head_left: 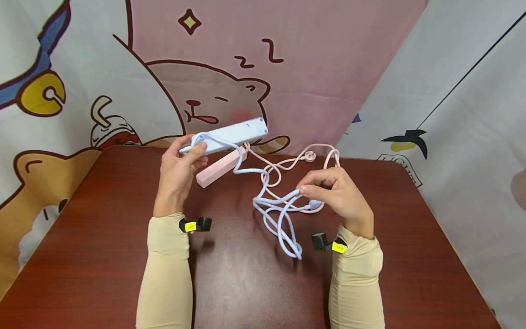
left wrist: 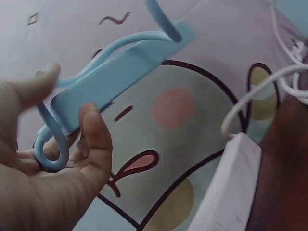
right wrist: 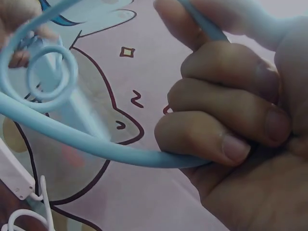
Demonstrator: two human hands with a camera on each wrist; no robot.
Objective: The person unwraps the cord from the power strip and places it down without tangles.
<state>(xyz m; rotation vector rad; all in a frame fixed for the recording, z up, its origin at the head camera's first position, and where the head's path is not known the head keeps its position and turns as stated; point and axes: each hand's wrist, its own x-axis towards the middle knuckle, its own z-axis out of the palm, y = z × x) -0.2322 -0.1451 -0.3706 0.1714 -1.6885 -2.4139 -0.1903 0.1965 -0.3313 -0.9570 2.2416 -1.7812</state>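
Observation:
In the head view my left hand [head_left: 178,169] grips the near end of a light blue power strip [head_left: 236,135], holding it tilted above the table. Its blue cord [head_left: 250,171] loops by the left thumb, seen closely in the left wrist view beside the strip [left wrist: 115,79]. My right hand [head_left: 339,194] pinches the same cord between thumb and fingers; in the right wrist view the cord [right wrist: 144,156] also passes under the curled fingers [right wrist: 207,130]. Loose loops hang below the right hand, and the blue plug [head_left: 314,204] is close to it.
A pink power strip [head_left: 219,168] lies behind on the brown table [head_left: 238,283]. Its pink cord [head_left: 287,163] winds to the right, crossing behind the blue cord, with its plug [head_left: 310,156] near the back edge. A printed curtain [head_left: 304,91] hangs behind the table.

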